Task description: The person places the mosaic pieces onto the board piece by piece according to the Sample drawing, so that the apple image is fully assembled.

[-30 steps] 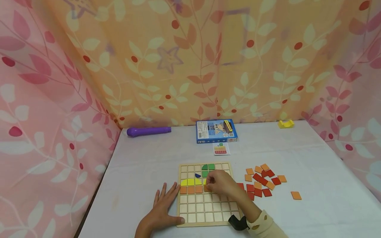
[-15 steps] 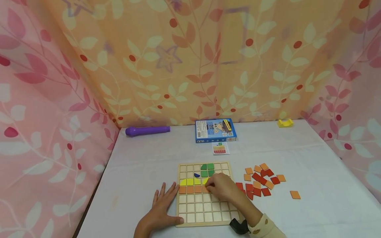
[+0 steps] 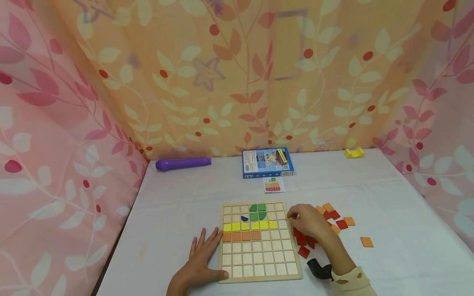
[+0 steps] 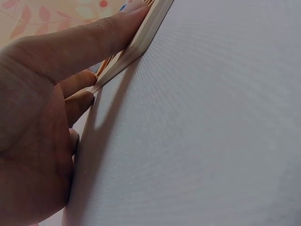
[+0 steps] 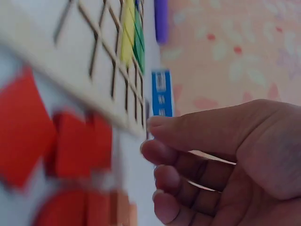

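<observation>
A wooden grid board (image 3: 238,280) lies on the table with green, yellow, orange and dark blue pieces in its cells. My left hand (image 3: 200,261) rests at the board's left side, fingers spread and fairly straight, thumb touching the lower left corner. In the left wrist view that thumb (image 4: 94,42) lies along the board's edge. My right hand (image 3: 311,222) is just past the board's right edge, over the loose tiles and hiding some. In the right wrist view its fingers (image 5: 167,207) are loosely bent, with nothing visible between thumb and forefinger. Red tiles (image 5: 77,146) lie beside the board.
Behind the board lie a small pattern card (image 3: 274,185) and a blue box (image 3: 267,163). A purple microphone-shaped object (image 3: 183,164) is at the back left, a yellow block (image 3: 354,153) at the back right. One orange tile (image 3: 367,241) lies apart on the right.
My right hand has left the yellow and orange rows and moved right to the loose tiles. Some red tiles by the board have shifted towards the front. My left hand has stayed in place.
</observation>
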`<state>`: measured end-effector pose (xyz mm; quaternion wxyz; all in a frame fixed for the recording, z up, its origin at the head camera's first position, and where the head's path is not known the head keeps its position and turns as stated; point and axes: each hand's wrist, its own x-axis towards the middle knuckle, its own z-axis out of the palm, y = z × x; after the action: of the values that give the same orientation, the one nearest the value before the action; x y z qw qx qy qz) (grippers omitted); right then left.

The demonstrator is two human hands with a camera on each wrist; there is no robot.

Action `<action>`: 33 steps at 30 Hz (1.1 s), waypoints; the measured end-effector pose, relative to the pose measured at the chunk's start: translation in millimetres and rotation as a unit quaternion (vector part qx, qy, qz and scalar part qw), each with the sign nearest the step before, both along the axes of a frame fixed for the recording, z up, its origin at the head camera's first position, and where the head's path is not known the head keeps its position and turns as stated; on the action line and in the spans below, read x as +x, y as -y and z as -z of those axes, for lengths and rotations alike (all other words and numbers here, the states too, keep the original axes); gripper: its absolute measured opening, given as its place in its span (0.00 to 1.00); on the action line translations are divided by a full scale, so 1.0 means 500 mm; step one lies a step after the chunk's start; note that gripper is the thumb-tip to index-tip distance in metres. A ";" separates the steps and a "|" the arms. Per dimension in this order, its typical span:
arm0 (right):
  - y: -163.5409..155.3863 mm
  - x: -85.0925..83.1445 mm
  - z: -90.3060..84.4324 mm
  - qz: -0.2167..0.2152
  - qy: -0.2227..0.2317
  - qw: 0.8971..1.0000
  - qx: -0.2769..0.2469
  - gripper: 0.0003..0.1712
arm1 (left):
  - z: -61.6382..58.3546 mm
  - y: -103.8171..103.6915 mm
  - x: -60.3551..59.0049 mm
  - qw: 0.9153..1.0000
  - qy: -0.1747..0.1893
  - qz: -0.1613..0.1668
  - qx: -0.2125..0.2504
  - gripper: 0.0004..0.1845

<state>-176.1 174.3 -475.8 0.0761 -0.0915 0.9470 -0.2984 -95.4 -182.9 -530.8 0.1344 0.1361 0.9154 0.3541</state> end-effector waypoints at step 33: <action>-0.129 -0.005 0.012 0.001 0.020 1.000 -0.017 0.08 | -0.003 -0.003 0.001 1.000 0.005 -0.002 -0.006 0.64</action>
<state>-178.8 238.7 -482.0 0.0929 -0.0854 0.9402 -0.3164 -94.9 -181.4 -529.4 0.1386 0.1317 0.9171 0.3499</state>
